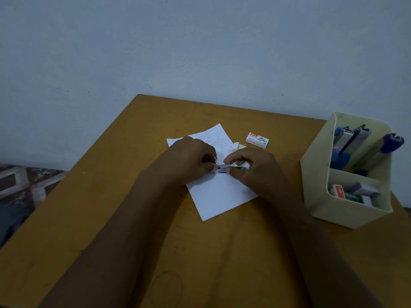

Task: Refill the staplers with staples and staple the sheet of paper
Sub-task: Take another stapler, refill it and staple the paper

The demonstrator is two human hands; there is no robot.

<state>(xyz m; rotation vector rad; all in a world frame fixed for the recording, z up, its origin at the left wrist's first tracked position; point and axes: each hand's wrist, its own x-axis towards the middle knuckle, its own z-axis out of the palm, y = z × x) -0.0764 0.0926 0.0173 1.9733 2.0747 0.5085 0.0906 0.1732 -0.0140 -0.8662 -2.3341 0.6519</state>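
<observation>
The stapler (231,168) sits between our two hands, just above the sheets of paper (220,196) that lie fanned in the middle of the yellow-brown table (111,218). In the head view, our only view, our right hand (252,171) pinches the stapler's body between thumb and forefinger, with the other fingers curled loosely behind. Our left hand (191,163) is curled too. Its fingertips meet the stapler's left end and nip a small shiny piece (214,158), too small for us to say what it is. The stapler looks parted along its length, dark below and pale on top, though we cannot tell how far.

The top sheet carries lines of writing on its far half and is blank nearer us. Beyond our right hand a white staple box (257,140) lies flat on the table, and a pale little tray (236,146) rests beside the paper's far edge. At the right edge stands a cream organizer (347,214). More staplers (349,138) stand upright in its back compartment, some blue and one purple. Small boxes (342,191) fill its front compartment. A pale wall (200,52) rises behind the table.
</observation>
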